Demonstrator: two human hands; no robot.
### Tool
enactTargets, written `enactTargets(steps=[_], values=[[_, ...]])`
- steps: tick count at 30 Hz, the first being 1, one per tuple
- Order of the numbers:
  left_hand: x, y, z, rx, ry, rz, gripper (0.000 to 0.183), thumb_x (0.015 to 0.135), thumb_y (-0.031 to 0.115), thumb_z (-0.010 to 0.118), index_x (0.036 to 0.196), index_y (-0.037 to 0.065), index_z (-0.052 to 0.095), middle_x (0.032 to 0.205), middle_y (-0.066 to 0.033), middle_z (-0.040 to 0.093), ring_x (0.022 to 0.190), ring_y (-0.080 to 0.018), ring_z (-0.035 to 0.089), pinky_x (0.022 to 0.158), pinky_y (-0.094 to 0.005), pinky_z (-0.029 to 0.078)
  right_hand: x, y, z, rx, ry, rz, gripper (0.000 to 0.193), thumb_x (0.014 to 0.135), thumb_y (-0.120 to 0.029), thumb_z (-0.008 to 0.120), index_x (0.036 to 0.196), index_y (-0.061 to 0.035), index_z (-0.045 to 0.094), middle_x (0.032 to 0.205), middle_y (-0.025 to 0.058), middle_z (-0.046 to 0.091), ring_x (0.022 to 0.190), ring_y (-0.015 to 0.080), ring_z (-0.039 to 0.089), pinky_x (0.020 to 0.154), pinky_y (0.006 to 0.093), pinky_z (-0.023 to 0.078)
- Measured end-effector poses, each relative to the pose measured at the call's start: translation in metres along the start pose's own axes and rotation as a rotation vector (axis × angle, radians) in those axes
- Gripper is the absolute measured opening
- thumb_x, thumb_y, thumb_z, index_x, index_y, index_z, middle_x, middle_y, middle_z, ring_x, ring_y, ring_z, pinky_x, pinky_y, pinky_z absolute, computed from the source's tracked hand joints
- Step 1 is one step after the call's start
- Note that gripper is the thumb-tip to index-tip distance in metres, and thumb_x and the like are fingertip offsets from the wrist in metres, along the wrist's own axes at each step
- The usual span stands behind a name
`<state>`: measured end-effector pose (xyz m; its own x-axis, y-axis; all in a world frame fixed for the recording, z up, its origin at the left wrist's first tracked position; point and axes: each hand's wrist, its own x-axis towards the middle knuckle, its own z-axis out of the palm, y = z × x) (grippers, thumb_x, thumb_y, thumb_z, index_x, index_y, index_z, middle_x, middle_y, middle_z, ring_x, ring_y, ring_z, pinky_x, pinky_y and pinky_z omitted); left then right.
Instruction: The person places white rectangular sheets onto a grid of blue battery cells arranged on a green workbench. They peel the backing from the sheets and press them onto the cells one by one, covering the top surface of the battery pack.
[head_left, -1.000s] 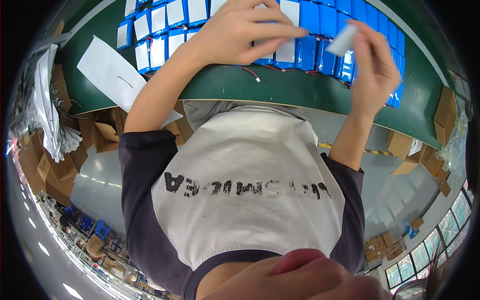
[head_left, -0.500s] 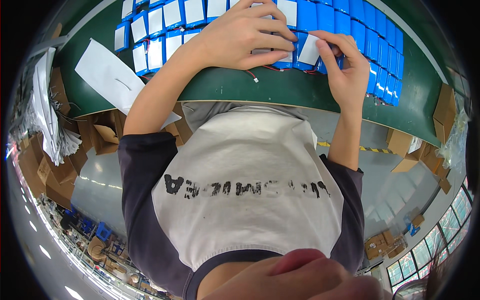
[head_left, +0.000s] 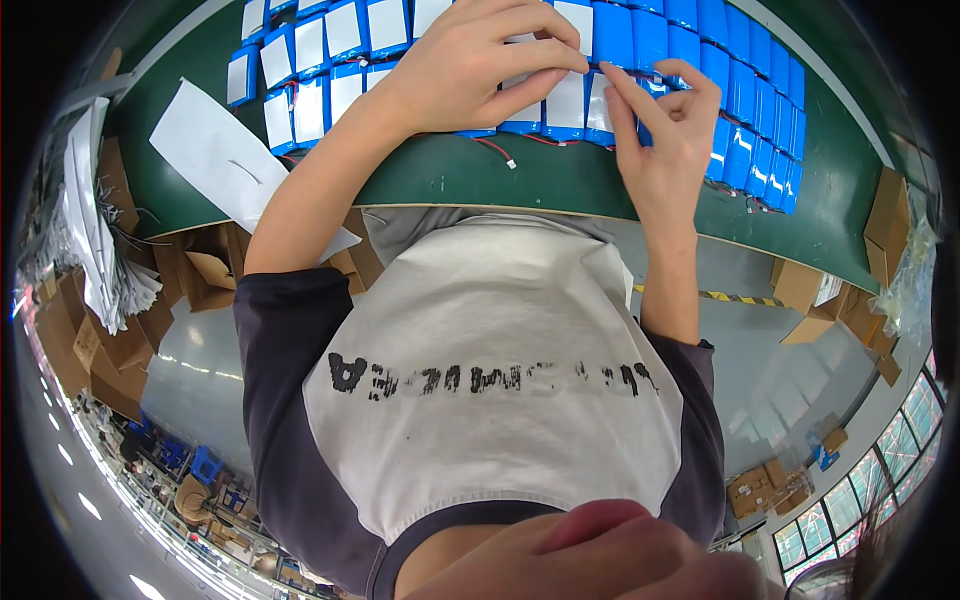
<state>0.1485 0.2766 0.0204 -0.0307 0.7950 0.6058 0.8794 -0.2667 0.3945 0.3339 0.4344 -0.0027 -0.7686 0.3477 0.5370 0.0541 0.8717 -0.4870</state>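
Rows of flat blue battery packs [head_left: 683, 42] with thin red and black wires lie side by side. Many on the left bear white rectangular pads [head_left: 311, 106]; most on the right are bare. My left hand [head_left: 490, 65] arches over the middle packs, thumb and index fingertip together near a pad's upper edge; anything between them is too small to make out. Close to its right, my right hand [head_left: 668, 125] touches the upper corner of a white pad [head_left: 598, 108] lying on a front-row pack. Its index finger and thumb are stretched out slightly apart, the other fingers bent.
A green worktop [head_left: 420, 178] carries the packs. A large white sheet [head_left: 215, 145] lies at the left, under my left forearm. A wire with a white connector [head_left: 511, 163] sticks out toward me. Cardboard boxes [head_left: 205, 265] stand beyond the table's edge.
My right hand has moved left, close to my left fingertips. The tilted white pad that it held now lies flat along a pack. My left thumb and index fingertip have come together.
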Motion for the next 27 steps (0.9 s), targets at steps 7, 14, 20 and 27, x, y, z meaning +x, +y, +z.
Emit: enactTargets(steps=[7,14,20,27], values=[[-0.007,0.001,-0.001,0.008,0.024,-0.026,0.019,0.082,0.008,0.073,0.101,0.008,0.073,0.108,-0.0083,0.066,0.099,-0.0282,0.061,0.088,-0.0419,0.045,-0.008,0.001,0.006,0.035,0.023,0.059,0.025,0.081,-0.008,0.084,0.105,-0.0137,0.081,0.112,0.0071,0.064,0.071,0.0151,0.047,0.061,0.0288,0.043],[-0.012,-0.011,0.007,-0.071,0.298,-0.060,0.011,0.093,0.021,0.069,0.100,0.017,0.077,0.101,0.0006,0.071,0.096,-0.0187,0.066,0.094,-0.0393,0.047,-0.025,-0.053,-0.003,0.278,-0.118,-0.106,0.033,0.087,-0.003,0.076,0.118,-0.0128,0.077,0.120,0.0130,0.068,0.091,0.0239,0.063,0.079,0.0332,0.051],[0.007,0.012,-0.011,-0.499,0.476,-0.046,0.019,0.098,0.024,0.065,0.101,0.011,0.078,0.095,-0.0036,0.074,0.085,-0.0170,0.064,0.083,-0.0333,0.053,-0.076,-0.131,0.067,0.964,-1.342,0.170,0.052,0.093,-0.004,0.067,0.141,-0.0230,0.065,0.158,0.0228,0.039,0.097,0.0199,0.067,0.088,0.0316,0.055],[-0.004,0.030,-0.021,-0.497,0.370,-0.120,0.017,0.097,0.023,0.066,0.101,0.010,0.078,0.095,-0.0048,0.073,0.089,-0.0173,0.066,0.082,-0.0350,0.053,-0.090,-0.146,0.133,1.277,-0.967,0.069,0.049,0.093,-0.008,0.070,0.141,-0.0015,0.060,0.142,0.0154,0.060,0.084,0.0174,0.069,0.076,0.0304,0.056]])
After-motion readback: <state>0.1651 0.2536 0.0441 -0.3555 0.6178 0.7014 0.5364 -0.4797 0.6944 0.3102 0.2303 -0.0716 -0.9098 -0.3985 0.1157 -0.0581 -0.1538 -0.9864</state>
